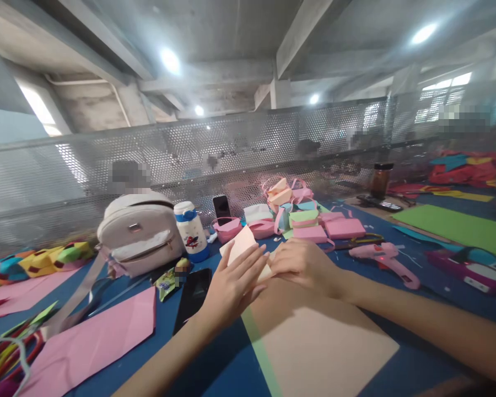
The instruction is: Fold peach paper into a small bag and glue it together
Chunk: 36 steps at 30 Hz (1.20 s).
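Note:
A small peach piece of craft sheet (243,242) is raised and bent above the table, held between my two hands. My left hand (237,281) lies along it with fingers stretched together across its face. My right hand (303,264) is closed on its right side, fingers curled; the gripped edge is hidden. Under my hands a large peach sheet (322,342) lies flat, with a light green strip along its left edge. Just beyond are small pink, green and white box-like bags (306,220) with straps. To the right of my right hand lies a pink glue gun (384,259).
On the left stand a white backpack (138,231) and a water bottle (191,234). A dark phone (194,292), a snack packet (171,281), a pink sheet (99,347) and scissors (12,358) lie nearby. At right are green sheets (458,226) and a purple device (471,270). A perforated metal partition (240,143) stands behind.

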Each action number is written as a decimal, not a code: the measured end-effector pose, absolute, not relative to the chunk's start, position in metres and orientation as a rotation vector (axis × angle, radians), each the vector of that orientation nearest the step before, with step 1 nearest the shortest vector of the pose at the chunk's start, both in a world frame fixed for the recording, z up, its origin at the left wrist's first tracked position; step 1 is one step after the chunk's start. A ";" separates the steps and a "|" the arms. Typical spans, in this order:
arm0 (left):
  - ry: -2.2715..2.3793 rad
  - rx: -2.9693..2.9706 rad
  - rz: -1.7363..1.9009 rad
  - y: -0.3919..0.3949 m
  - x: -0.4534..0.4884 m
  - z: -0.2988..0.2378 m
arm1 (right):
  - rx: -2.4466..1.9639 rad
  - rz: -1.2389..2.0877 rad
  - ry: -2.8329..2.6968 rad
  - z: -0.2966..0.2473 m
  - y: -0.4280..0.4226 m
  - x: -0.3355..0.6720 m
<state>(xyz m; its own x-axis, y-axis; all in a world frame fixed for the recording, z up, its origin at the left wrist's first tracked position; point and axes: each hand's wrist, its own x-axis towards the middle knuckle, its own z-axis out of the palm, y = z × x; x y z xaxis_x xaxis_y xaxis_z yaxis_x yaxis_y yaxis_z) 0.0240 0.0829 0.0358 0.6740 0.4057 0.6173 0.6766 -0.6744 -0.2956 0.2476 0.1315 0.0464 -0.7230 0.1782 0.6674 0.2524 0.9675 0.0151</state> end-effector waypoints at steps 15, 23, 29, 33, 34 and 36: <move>-1.207 -2.537 -1.274 0.084 0.022 0.006 | -0.256 0.082 -2.180 0.040 0.134 0.245; -1.658 -2.401 -1.805 0.094 0.023 -0.039 | -0.159 -0.328 -2.112 0.009 0.138 0.250; -2.156 -2.213 -2.885 0.096 0.028 -0.040 | -0.257 -0.337 -2.129 -0.010 0.145 0.248; -2.273 -1.639 -3.469 0.092 0.030 -0.026 | -0.262 -0.392 -2.097 -0.012 0.142 0.250; -2.271 -1.573 -3.540 0.093 0.030 -0.023 | -0.269 -0.415 -2.088 -0.013 0.141 0.252; -2.264 -1.613 -3.636 0.095 0.027 -0.019 | -0.303 -0.445 -2.074 -0.016 0.142 0.255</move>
<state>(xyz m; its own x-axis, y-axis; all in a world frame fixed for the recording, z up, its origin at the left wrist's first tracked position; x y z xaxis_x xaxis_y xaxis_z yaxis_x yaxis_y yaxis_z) 0.0274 0.0954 -0.0193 0.0061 0.9850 -0.1724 -0.5893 0.1428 0.7952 0.2549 0.1420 -0.0164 -0.5106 0.0361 0.8591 0.3857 0.9026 0.1913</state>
